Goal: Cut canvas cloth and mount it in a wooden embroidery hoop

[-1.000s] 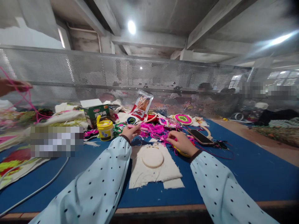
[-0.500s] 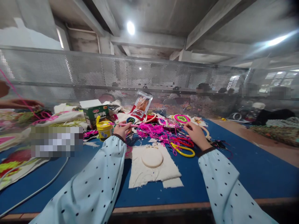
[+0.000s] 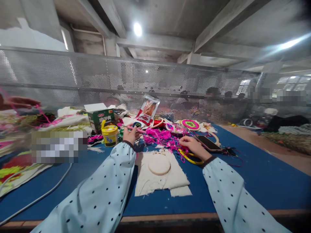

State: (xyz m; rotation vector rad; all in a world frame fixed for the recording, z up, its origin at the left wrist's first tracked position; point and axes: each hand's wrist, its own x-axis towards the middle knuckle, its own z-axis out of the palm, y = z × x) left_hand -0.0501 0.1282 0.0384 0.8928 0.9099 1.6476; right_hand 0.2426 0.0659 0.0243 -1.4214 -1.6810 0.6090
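My left hand [image 3: 130, 133] is closed around a thin pink tool [image 3: 136, 128], held a little above the table. My right hand [image 3: 193, 146] rests on the tangle of pink yarn [image 3: 162, 136], fingers curled and pinching strands, just above the yellow-handled scissors [image 3: 188, 157]. In front of me lies a cream cloth [image 3: 159, 176] stretched in a round wooden hoop [image 3: 159, 164]. A black phone [image 3: 207, 142] lies to the right of my right hand.
A yellow tub [image 3: 109, 134], a green box [image 3: 100, 117] and a red snack packet [image 3: 148, 110] stand behind the yarn. A finished round embroidery [image 3: 190, 124] sits farther back. Another person's hand [image 3: 17, 102] pulls pink thread at far left. A perforated metal screen [image 3: 145, 81] backs the blue table [image 3: 255, 174].
My right hand came back from the far side of the yarn towards me and now sits over the scissors. My left hand stayed put with the pink tool.
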